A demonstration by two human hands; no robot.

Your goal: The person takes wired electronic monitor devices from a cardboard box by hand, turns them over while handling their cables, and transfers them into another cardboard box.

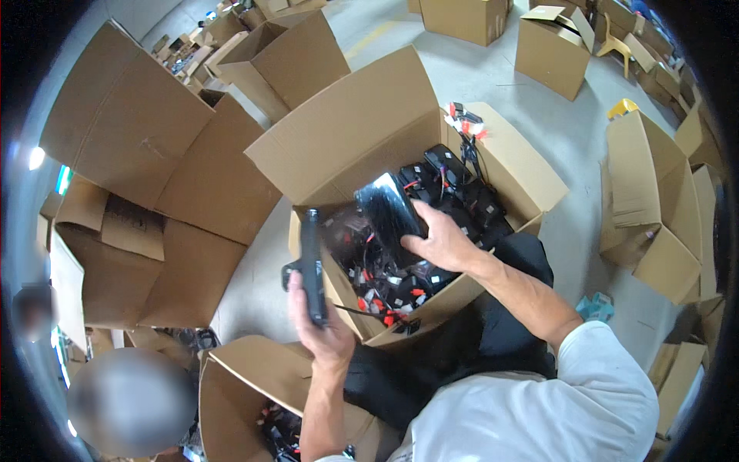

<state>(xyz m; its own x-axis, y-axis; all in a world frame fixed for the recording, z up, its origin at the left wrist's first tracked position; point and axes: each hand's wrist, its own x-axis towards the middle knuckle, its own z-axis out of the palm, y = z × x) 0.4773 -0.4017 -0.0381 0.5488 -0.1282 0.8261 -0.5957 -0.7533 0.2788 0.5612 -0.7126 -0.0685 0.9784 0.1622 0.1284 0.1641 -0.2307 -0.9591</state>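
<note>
My left hand is closed around a slim black device, held upright and seen edge-on, at the left rim of an open cardboard box. A dark cable with red plugs lies across the box's near edge; I cannot tell if it joins that device. Over the box, my right hand grips a flat, glossy black device by its right edge, the shiny face turned up. Inside the box lie several black devices in clear wrapping, with tangled cables and red and white connectors.
A second open carton at the lower left holds more cabled parts. Large cartons crowd the left. Other open boxes stand at the right, and more at the back near a yellow chair. Blurred round shapes show lower left.
</note>
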